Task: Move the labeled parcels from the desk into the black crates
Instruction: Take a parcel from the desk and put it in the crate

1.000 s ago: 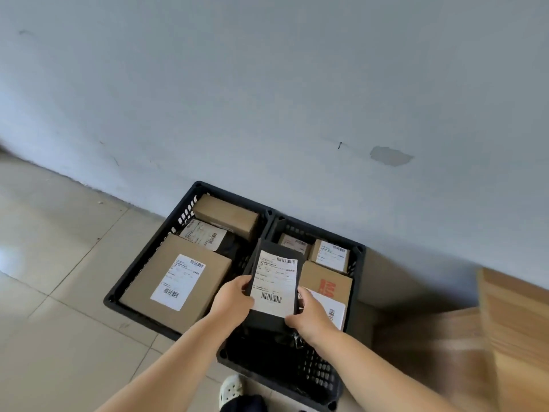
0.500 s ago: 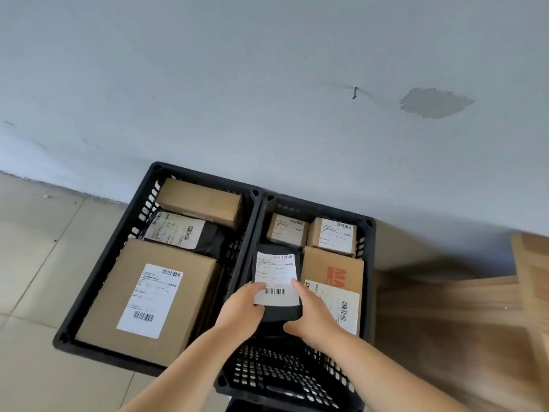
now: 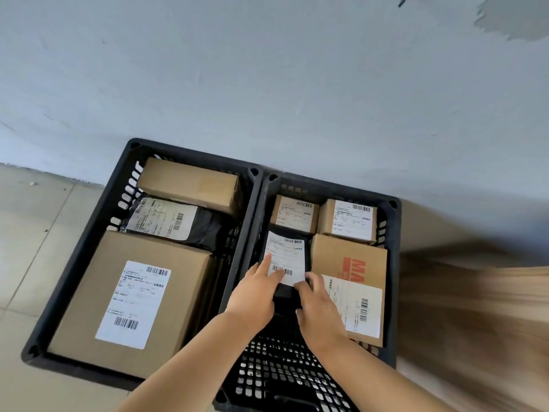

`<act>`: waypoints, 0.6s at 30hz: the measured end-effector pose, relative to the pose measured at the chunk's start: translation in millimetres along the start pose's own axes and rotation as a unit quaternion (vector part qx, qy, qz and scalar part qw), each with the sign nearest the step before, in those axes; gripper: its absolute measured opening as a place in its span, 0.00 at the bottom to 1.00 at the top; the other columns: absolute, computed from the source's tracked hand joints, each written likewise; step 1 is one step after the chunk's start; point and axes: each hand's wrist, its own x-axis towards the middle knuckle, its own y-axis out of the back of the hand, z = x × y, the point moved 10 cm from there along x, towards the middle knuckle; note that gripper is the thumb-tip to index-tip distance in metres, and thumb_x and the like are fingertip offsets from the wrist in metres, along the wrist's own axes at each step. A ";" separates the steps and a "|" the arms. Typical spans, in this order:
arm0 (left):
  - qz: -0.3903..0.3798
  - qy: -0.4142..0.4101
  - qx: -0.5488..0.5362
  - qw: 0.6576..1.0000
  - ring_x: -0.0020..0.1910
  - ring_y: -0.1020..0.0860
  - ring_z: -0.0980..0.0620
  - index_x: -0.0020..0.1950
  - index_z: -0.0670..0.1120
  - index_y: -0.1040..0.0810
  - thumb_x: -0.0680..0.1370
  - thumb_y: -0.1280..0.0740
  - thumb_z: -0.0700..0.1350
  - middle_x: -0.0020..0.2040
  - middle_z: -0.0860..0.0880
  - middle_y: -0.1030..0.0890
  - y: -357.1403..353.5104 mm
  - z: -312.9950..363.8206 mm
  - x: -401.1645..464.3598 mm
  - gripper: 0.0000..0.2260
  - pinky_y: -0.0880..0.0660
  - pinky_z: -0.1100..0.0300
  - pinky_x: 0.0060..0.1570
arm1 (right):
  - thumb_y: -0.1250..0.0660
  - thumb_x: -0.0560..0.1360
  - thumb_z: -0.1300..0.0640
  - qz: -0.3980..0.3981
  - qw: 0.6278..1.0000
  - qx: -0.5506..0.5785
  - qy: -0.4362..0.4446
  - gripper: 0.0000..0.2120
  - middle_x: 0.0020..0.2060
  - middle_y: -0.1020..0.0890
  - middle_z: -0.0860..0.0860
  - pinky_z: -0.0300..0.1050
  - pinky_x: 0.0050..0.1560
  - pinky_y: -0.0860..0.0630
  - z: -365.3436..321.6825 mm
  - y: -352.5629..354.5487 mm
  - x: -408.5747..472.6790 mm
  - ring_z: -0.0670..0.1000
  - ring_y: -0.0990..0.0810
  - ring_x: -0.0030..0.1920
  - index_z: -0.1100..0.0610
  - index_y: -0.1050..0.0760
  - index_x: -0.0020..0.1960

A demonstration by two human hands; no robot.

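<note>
both hands' grip rests on the black parcel (image 3: 286, 258): left hand (image 3: 252, 295) and right hand (image 3: 319, 307) press it with fairly straight fingers into the right crate (image 3: 392, 292), likely seating it flat, label up, beside the boxes.

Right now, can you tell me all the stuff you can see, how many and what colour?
Black crates: 2, black, side by side on the floor by the wall; left crate, right crate.
Cardboard boxes: 5, brown; two in the left crate, three in the right.
Black bag parcels: 2, black with white labels; one in the left crate, one in the right.
Wall: 1, pale grey.
Floor: tiled, beige.
Hands: 2, left hand and right hand, both on the right crate's black parcel.
</note>
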 end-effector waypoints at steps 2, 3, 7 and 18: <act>-0.012 0.014 0.022 1.000 0.74 0.44 0.47 0.75 0.52 0.42 0.77 0.39 0.36 0.79 0.47 0.55 -10.0 -5.5 5.6 0.29 0.27 0.55 0.61 | 0.37 0.75 0.69 0.007 1.000 -0.021 0.021 0.19 0.70 0.40 0.50 0.40 0.57 0.26 0.7 -6.9 5.1 0.51 0.26 0.60 0.57 0.31 0.64; -0.016 0.023 0.038 0.999 0.73 0.43 0.46 0.76 0.52 0.43 0.77 0.37 0.36 0.79 0.46 0.55 -14.0 -7.1 7.7 0.30 0.26 0.56 0.60 | 0.36 0.74 0.70 0.012 0.999 -0.029 0.035 0.19 0.69 0.37 0.52 0.40 0.57 0.27 0.7 -9.4 7.6 0.52 0.26 0.60 0.58 0.29 0.63; -0.021 0.043 0.148 0.988 0.67 0.36 0.45 0.76 0.46 0.48 0.74 0.32 0.37 0.78 0.42 0.56 -25.6 -3.5 18.3 0.36 0.26 0.59 0.53 | 0.32 0.70 0.69 0.021 0.995 -0.055 0.083 0.11 0.55 0.25 0.55 0.48 0.58 0.25 5.2 -17.4 13.3 0.57 0.25 0.56 0.62 0.21 0.52; -0.055 -0.002 0.360 0.931 0.76 0.58 0.38 0.76 0.39 0.65 0.76 0.34 0.50 0.77 0.35 0.59 -67.6 -7.4 46.1 0.45 0.55 0.44 0.75 | 0.32 0.75 0.49 0.059 0.989 -0.116 -0.066 0.28 0.74 0.38 0.59 0.58 0.72 0.43 80.1 11.6 14.2 0.63 0.39 0.71 0.54 0.34 0.73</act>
